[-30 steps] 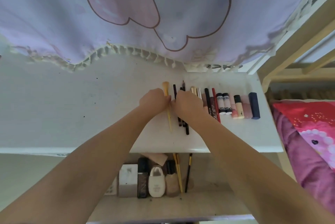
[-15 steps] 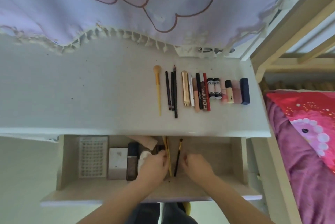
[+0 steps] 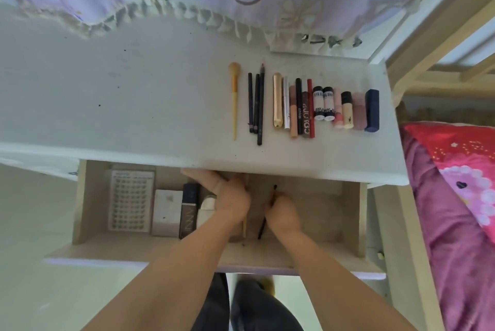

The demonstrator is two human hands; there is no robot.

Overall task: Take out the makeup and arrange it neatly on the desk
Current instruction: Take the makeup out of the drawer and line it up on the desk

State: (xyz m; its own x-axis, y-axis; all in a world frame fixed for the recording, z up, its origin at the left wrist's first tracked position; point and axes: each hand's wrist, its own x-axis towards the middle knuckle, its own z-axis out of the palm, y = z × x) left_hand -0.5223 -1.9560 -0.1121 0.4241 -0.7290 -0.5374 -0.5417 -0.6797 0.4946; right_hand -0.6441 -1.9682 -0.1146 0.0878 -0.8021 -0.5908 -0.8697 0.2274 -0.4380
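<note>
A second ago you were squaring up the row on the desk (image 3: 134,95); now both hands are working down in the open drawer (image 3: 351,212). Left side of the drawer: a sheet of small items (image 3: 131,200), a white box (image 3: 166,211) and a dark tube (image 3: 189,210) are lying untouched. Your left hand (image 3: 232,200) is curling over a yellow-handled brush (image 3: 244,229); grip itself hidden, cannot tell. Your right hand (image 3: 283,210) is pinching a thin black brush (image 3: 263,226), its tip poking out above the fingers. On the desk above, the yellow brush (image 3: 234,100) is heading the row, the blue case (image 3: 372,111) ending it. Judgement: brushes are going up next, left of the row.
</note>
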